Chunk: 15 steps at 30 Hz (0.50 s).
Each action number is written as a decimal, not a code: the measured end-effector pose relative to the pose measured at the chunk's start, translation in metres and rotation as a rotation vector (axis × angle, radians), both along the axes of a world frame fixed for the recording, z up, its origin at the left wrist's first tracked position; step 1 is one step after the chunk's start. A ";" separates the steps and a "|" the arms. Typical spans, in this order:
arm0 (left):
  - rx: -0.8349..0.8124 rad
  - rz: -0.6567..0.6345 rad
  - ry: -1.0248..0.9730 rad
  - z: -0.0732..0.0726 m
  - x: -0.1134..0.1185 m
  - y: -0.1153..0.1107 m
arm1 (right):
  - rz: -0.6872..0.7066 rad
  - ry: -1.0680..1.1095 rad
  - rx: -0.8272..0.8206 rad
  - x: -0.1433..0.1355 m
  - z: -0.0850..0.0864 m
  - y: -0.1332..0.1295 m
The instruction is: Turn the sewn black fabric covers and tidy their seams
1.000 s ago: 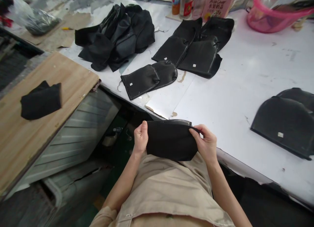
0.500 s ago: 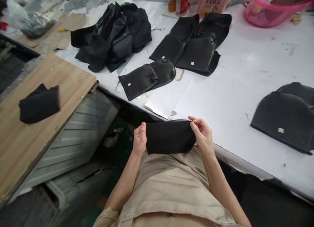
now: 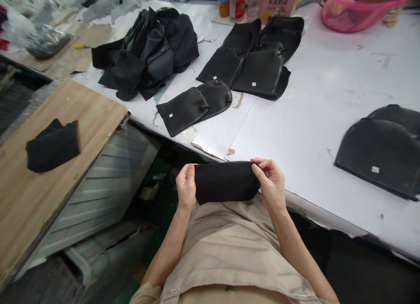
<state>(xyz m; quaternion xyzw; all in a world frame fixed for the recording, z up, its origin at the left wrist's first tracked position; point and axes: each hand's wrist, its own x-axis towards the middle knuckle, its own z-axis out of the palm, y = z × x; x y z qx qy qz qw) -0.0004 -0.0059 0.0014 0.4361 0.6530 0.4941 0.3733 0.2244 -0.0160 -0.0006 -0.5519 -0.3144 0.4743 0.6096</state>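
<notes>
A black fabric piece (image 3: 226, 183), roughly rectangular with a slanted lower right corner, is stretched between my two hands in front of the apron. My left hand (image 3: 187, 186) pinches its left end, thumb on the near side. At the upper right corner, my right hand (image 3: 271, 181) grips it between thumb and fingers. Beyond the table edge lie two overlapping black sewn pieces (image 3: 183, 110), the front one with a small white tag. Behind them, several similar black pieces (image 3: 257, 72) lie in overlapping groups.
A heap of black fabric (image 3: 147, 50) sits at the back left of the white table (image 3: 315, 133). More tagged black pieces (image 3: 377, 151) lie at right. One folded black piece (image 3: 52, 146) rests on a wooden board (image 3: 98, 105). A pink basket (image 3: 348, 15) and jars (image 3: 238, 5) stand behind.
The view has shifted slightly. Both hands still hold the black fabric piece in nearly the same place, its upper edge now looking straighter.
</notes>
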 end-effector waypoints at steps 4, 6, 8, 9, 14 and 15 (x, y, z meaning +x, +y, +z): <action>0.031 -0.006 0.105 0.006 -0.001 -0.002 | 0.015 0.007 -0.020 0.001 0.002 -0.001; 0.051 -0.019 0.159 0.008 -0.002 -0.002 | 0.024 0.013 -0.030 0.001 0.003 -0.001; 0.059 -0.030 0.201 0.009 -0.003 -0.003 | 0.029 0.024 -0.028 0.002 0.005 -0.002; 0.058 -0.032 0.221 0.009 -0.004 -0.003 | 0.030 0.026 -0.024 0.001 0.006 -0.003; 0.042 -0.067 0.306 0.006 -0.014 -0.004 | 0.035 -0.004 0.020 0.000 0.016 -0.005; 0.042 -0.082 0.324 0.005 -0.017 -0.005 | 0.038 -0.008 0.031 0.000 0.018 -0.005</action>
